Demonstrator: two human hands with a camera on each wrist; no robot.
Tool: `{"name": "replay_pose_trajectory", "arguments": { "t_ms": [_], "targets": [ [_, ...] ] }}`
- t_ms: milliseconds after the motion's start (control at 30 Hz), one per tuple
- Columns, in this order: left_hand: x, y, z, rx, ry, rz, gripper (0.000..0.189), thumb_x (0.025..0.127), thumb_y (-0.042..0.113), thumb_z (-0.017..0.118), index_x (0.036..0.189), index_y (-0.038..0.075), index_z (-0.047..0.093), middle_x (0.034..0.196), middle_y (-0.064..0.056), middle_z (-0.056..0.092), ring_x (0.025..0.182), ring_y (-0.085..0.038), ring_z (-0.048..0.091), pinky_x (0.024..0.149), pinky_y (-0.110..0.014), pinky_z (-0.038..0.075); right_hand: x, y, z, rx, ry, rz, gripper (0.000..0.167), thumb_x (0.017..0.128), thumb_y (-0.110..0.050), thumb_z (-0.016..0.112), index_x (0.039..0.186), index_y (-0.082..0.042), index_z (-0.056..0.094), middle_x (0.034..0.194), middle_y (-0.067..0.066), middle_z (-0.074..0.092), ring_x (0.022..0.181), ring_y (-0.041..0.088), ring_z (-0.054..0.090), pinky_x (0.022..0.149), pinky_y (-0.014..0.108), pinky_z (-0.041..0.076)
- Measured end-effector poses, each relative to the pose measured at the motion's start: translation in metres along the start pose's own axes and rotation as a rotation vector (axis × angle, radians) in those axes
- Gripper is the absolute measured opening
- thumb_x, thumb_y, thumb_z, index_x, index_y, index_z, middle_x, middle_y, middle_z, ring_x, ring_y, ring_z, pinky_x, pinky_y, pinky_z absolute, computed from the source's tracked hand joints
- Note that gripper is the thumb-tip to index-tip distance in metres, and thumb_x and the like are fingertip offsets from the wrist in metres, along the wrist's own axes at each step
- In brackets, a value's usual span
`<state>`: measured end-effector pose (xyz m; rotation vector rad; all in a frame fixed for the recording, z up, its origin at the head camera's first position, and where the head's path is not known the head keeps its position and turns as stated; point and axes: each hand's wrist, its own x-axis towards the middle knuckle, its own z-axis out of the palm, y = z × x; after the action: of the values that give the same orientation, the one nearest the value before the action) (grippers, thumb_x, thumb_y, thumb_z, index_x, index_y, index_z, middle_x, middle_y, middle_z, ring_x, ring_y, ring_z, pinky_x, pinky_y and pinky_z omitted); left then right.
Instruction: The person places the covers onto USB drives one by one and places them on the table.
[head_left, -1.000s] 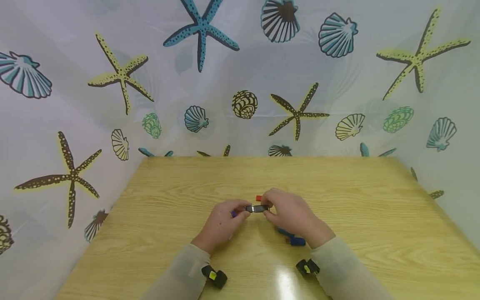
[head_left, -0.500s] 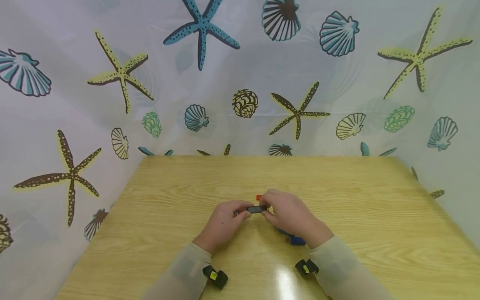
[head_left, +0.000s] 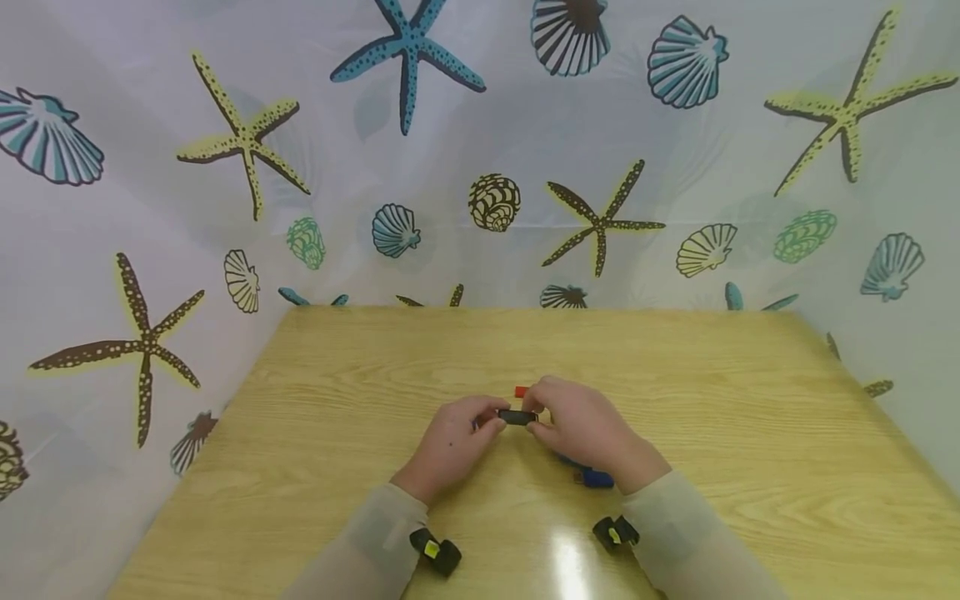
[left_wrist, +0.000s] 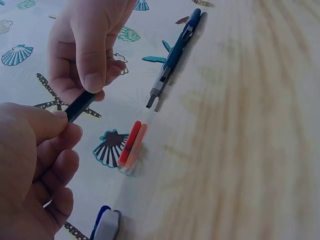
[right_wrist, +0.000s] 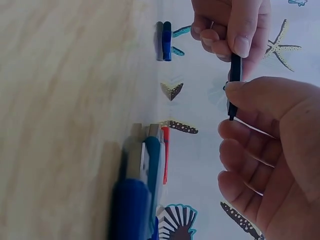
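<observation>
In the head view, my left hand point(head_left: 450, 442) and right hand point(head_left: 581, 421) meet over the middle of the table. Between them they hold a small black USB flash drive point(head_left: 517, 417) level, one end each, its two parts pushed together with no metal showing. My left thumb and fingers pinch the left end; my right ones pinch the other. The left wrist view shows the black flash drive point(left_wrist: 80, 106) slanting from one hand to the other. Its narrow tip pokes out past my right thumb in the right wrist view.
A blue flash drive point(head_left: 597, 479) with its metal plug bare lies below my right wrist, another blue piece beside it, partly hidden. Beyond the hands lies a red piece point(head_left: 520, 392). A blue-and-white piece point(left_wrist: 107, 225) sits near my left hand. Patterned cloth point(head_left: 450, 150) hangs behind the table.
One second ago bright metal showed between the flash drive's two black parts; the gap has since closed. My left hand has shifted slightly right, while the right hand has stayed nearly in place.
</observation>
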<state>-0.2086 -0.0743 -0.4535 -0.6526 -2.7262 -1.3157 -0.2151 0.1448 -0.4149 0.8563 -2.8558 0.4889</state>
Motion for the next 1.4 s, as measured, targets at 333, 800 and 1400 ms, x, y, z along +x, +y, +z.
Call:
{"name": "replay_pose_trajectory", "arguments": {
  "t_ms": [333, 800, 1400],
  "targets": [
    [0.003, -0.003, 0.0, -0.025, 0.032, -0.035, 0.021, 0.101, 0.023, 0.064, 0.119, 0.017, 0.072, 0.09, 0.013, 0.065, 0.076, -0.011, 0.058, 0.069, -0.031, 0.05, 0.007, 0.013, 0.003, 0.018, -0.088, 0.136, 0.012, 0.089, -0.02, 0.077, 0.097, -0.019, 0.067, 0.093, -0.008, 0.062, 0.079, 0.011, 0.057, 0.073, 0.036, 0.051],
    [0.004, -0.006, -0.001, -0.022, 0.035, -0.06, 0.018, 0.101, 0.024, 0.063, 0.113, 0.015, 0.074, 0.091, 0.013, 0.065, 0.077, -0.012, 0.057, 0.07, -0.032, 0.05, 0.03, 0.034, 0.002, -0.027, -0.232, 0.215, 0.007, 0.09, -0.014, 0.073, 0.093, -0.013, 0.067, 0.085, -0.003, 0.064, 0.073, 0.015, 0.056, 0.074, 0.039, 0.052],
    [0.001, -0.008, -0.002, -0.039, 0.038, -0.066, 0.017, 0.101, 0.023, 0.062, 0.111, 0.015, 0.073, 0.092, 0.012, 0.065, 0.078, -0.012, 0.058, 0.071, -0.032, 0.05, 0.039, 0.035, 0.012, -0.069, -0.244, 0.235, 0.016, 0.089, -0.012, 0.072, 0.089, -0.016, 0.056, 0.08, -0.003, 0.057, 0.071, 0.019, 0.053, 0.07, 0.039, 0.047]
  ]
}}
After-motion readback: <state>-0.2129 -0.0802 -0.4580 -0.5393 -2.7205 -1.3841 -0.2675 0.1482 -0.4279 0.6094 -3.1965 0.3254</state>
